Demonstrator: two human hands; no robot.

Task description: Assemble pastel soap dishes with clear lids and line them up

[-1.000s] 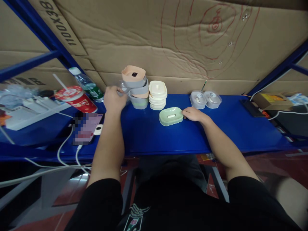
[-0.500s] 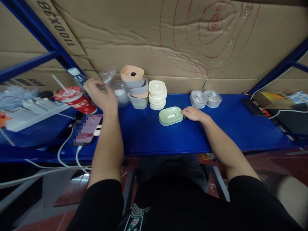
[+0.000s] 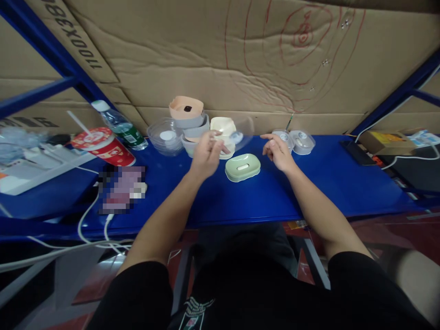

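Note:
My left hand (image 3: 207, 156) is closed on a clear plastic cover (image 3: 245, 132) with a pale round mark, held up over the back of the table and blurred by motion. Below and to its right, a light green soap dish (image 3: 242, 170) with an oblong slot lies flat on the blue table. My right hand (image 3: 280, 153) hovers to the right of the dish, apart from it, fingers loosely spread and holding nothing. Cream trays (image 3: 222, 123) are stacked behind my left hand, partly hidden by it. Similar clear covers (image 3: 164, 138) are nested farther left.
Peach and grey containers (image 3: 187, 110) are piled against the cardboard. Two lidded clear boxes (image 3: 302, 143) stand at the back right. On the left are a red cup (image 3: 110, 149) with a straw, a water bottle (image 3: 125, 128), a blurred-out phone (image 3: 123, 185) and white cables (image 3: 82, 224).
My left hand has swung right from beside the bottle, carrying the clear cover toward the dish. My right hand has let go of the dish's edge and lifted slightly.

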